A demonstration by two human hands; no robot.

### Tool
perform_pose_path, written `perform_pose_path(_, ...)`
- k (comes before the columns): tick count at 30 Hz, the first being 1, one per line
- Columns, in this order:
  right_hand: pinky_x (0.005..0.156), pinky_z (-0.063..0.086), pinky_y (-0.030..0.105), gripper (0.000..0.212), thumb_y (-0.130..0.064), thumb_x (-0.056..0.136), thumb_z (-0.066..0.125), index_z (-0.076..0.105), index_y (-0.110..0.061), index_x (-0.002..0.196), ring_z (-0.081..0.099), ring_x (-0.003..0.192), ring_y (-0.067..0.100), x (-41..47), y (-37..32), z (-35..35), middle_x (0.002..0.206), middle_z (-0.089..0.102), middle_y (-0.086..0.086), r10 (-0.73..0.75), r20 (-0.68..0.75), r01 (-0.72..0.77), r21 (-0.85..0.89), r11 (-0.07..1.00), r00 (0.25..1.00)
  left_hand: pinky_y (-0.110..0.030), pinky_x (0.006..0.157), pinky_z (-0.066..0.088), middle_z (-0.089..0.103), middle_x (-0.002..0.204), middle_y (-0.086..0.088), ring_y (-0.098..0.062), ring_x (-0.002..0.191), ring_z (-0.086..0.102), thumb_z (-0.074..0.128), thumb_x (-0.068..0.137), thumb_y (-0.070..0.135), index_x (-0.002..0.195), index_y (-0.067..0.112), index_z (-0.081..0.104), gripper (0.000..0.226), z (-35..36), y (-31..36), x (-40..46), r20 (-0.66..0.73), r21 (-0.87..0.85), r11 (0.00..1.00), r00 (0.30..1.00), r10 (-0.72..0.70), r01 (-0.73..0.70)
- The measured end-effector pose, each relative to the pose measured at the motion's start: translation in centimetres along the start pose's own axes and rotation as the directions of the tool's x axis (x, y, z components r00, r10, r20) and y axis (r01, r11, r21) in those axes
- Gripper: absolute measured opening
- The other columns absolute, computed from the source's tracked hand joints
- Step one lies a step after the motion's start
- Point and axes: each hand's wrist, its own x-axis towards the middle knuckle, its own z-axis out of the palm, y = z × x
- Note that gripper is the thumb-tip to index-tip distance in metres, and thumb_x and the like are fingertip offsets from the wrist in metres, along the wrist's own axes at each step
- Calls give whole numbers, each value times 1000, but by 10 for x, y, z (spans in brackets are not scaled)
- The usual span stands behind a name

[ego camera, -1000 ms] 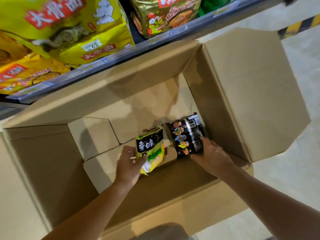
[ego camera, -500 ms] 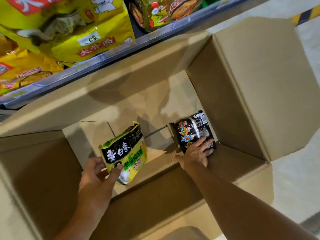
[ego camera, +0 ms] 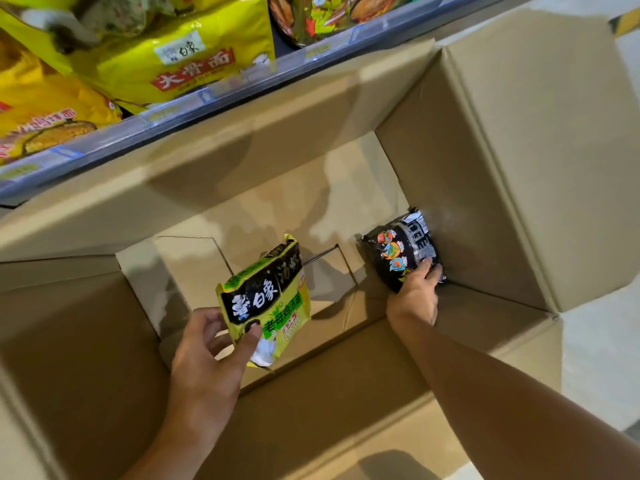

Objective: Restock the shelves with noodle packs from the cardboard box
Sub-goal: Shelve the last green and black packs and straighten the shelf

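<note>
An open cardboard box [ego camera: 467, 188] stands on the floor below a shelf. My left hand [ego camera: 211, 351] pinches the lower end of a yellow-green and black noodle pack [ego camera: 265, 299], thumb on its front, holding it raised above the box floor. Deep in the box's right corner lies a black noodle pack [ego camera: 403, 249] with bright cartoon prints. My right hand [ego camera: 415, 294] reaches down to it, with the fingers curled over its lower edge.
The shelf edge [ego camera: 221, 95] with price labels runs across the top, just above the box's far flap. Large yellow noodle multipacks [ego camera: 180, 60] fill it at left, a gold-green pack [ego camera: 332, 15] farther right. Pale floor [ego camera: 602, 341] shows at right.
My left hand has lifted the yellow-green pack up and to the left, off the box floor. My right hand has closed on the black pack in the right corner.
</note>
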Motion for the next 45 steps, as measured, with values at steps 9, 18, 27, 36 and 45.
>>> perform_pose_path(9,99,41,39,60,-11,89,58,41,-13,146,52,124,38,-67,8,-106,137,53,17,-328,97,315,125,941,940,-24,69,57,75,92,4,-15,98,69,77,81,10,96,20,58,26,-58,46,-56,17,-5,1000,1000,-3,3)
perform_pose_path(18,75,51,33,25,-44,98,52,49,-30,119,65,84,15,-204,-3,-268,91,69,-9,-550,171,490,295,820,818,-22,59,51,72,92,-17,-17,78,68,72,85,8,100,12,55,23,-153,181,-158,15,-90,978,981,193,-191)
perform_pose_path(27,69,47,7,28,-33,102,51,48,-24,128,65,80,-12,-432,-21,-471,105,68,-6,-684,70,567,501,654,726,-29,66,47,72,73,3,-6,73,66,70,88,12,102,9,58,19,-297,323,-333,-100,-127,904,912,398,-409)
perform_pose_path(36,64,47,18,30,-46,97,55,58,-27,120,65,75,7,-605,-13,-592,89,71,-3,-774,-153,700,558,445,614,-24,73,51,64,94,-10,-24,88,61,78,83,28,110,20,63,31,-428,395,-482,-182,-224,817,847,500,-531)
perform_pose_path(45,92,45,29,29,-49,97,52,57,-36,122,60,109,4,-717,-17,-649,116,64,-20,-865,-288,789,588,179,411,-45,100,50,56,136,-9,-22,120,60,73,78,45,132,30,50,61,-496,414,-625,-407,-306,709,761,506,-635)
